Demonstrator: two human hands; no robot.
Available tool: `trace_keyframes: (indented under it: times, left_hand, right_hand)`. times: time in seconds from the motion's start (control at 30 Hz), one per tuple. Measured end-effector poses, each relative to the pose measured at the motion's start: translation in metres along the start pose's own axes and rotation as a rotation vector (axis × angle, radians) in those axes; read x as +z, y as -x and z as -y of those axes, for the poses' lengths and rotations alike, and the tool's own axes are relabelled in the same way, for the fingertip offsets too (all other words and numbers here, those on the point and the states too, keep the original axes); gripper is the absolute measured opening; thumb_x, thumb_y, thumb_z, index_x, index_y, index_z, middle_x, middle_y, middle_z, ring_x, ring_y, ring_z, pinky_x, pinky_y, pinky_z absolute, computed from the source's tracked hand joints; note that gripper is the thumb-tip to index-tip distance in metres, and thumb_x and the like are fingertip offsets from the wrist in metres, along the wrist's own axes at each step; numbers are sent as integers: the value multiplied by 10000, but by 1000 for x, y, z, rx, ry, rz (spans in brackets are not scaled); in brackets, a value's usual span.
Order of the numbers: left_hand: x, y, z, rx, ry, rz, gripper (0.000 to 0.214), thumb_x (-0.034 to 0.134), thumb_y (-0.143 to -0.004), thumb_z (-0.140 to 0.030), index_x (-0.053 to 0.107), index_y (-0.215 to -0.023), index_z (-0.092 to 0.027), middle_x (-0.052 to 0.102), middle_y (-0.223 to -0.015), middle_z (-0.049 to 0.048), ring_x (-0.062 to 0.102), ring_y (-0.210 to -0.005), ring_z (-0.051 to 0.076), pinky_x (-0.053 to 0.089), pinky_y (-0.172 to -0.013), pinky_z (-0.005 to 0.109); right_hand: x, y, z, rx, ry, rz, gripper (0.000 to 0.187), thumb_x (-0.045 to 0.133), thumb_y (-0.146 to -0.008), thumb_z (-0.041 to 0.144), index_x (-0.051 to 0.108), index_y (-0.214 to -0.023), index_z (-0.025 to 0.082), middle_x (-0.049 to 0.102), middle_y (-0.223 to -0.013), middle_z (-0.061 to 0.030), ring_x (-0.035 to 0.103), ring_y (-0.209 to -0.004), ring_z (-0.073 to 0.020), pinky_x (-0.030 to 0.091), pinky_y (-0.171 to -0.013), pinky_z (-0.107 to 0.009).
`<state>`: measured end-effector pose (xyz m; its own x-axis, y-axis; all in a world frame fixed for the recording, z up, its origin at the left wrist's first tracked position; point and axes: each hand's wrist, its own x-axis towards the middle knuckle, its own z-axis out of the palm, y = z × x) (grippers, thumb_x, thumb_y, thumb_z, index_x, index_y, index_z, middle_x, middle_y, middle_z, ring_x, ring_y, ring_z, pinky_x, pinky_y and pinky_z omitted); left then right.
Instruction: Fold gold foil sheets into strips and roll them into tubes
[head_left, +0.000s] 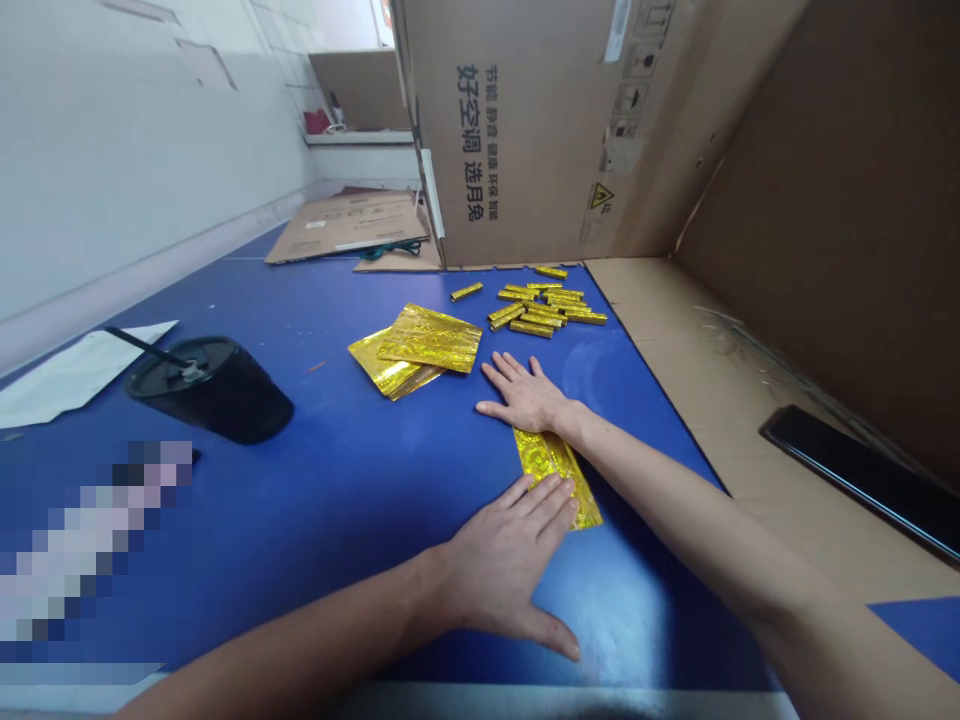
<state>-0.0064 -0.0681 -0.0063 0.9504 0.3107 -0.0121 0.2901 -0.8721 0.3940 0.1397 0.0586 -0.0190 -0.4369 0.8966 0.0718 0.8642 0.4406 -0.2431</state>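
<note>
A folded strip of shiny gold foil paper (pixel 541 455) lies flat on the blue tabletop. My left hand (pixel 506 560) presses on its near end, fingers stretched out and thumb spread to the right. At the far end of the strip, my right hand (pixel 529 395) rests palm down with its fingers fanned apart, covering that end. Beyond the right hand sits a group of small rolled gold foil pieces (pixel 547 308). Flat gold foil sheets (pixel 431 340) are stacked to the left of them.
On the left stands a black tumbler (pixel 225 385) with a straw, beside a white sheet (pixel 75 375). Large cardboard (pixel 540 150) walls rise at the back and right. A black phone-like object (pixel 862 480) lies on the cardboard at right. Flattened cardboard (pixel 352 220) lies at back left.
</note>
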Motion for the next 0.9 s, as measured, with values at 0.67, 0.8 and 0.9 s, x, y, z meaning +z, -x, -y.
trace_keyframes:
  times: [0.67, 0.8, 0.9]
  left_hand:
    - [-2, -2, 0, -40, -12, -43, 960, 422, -659, -728, 266, -1331, -60, 257, -1395, 187, 181, -1306, 287, 126, -1063, 431]
    - [-11, -1, 4, -52, 23, -69, 885, 459, -684, -685, 325, -1308, -72, 275, -1390, 176, 231, -1293, 267, 187, -1057, 391]
    - [-17, 0, 11, -78, 25, -113, 839, 472, -709, -652, 340, -1304, -76, 274, -1395, 161, 239, -1292, 248, 221, -1050, 364]
  right_hand:
    - [-21, 111, -7, -72, -42, 30, 433, 379, -859, 332, 433, -1271, 207, 392, -1357, -73, 285, -1274, -222, 203, -1018, -517]
    - [-17, 113, -8, -62, 3, 39, 447, 329, -881, 342, 374, -1309, 224, 352, -1381, -66, 238, -1293, -205, 168, -1023, -526]
    - [-19, 113, -6, -63, 26, 45, 445, 313, -888, 347, 377, -1307, 214, 358, -1377, -76, 235, -1295, -203, 163, -1023, -527]
